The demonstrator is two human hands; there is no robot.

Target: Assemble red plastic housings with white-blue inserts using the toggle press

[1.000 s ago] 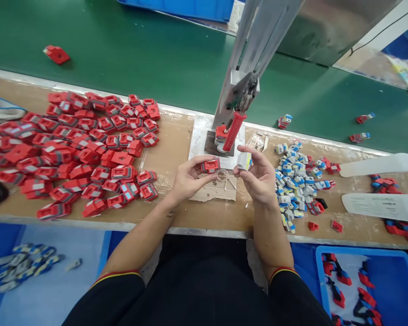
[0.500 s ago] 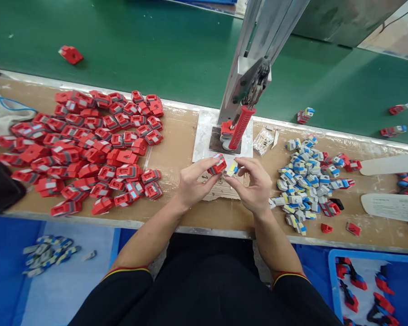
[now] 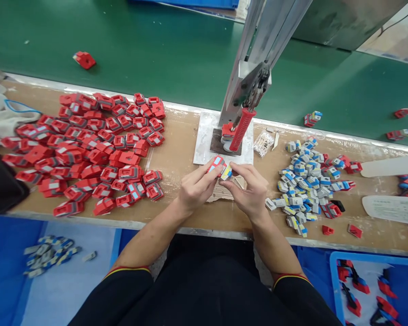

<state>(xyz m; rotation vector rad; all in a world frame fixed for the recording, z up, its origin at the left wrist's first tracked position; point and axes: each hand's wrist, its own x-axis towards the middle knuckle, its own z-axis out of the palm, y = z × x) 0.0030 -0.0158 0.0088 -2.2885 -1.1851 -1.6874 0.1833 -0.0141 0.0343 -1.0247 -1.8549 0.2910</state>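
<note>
1. Head view: the left hand [image 3: 194,190] pinches a red piece [image 3: 216,165] between thumb and fingertips, closed on it, above the middle of the table [image 3: 177,149] near its front edge.
2. The right hand [image 3: 250,190] grips a small white, blue and yellow piece [image 3: 227,172] in closed fingertips, touching the red piece, apparently so the 2 line up.
3. The press [image 3: 240,129] with its red handle stands just behind the hands.
4. A pile of red pieces [image 3: 88,149] lies toward the left end and a pile of white pieces [image 3: 304,181] toward the right, each beside the hand that holds its kind.
</note>
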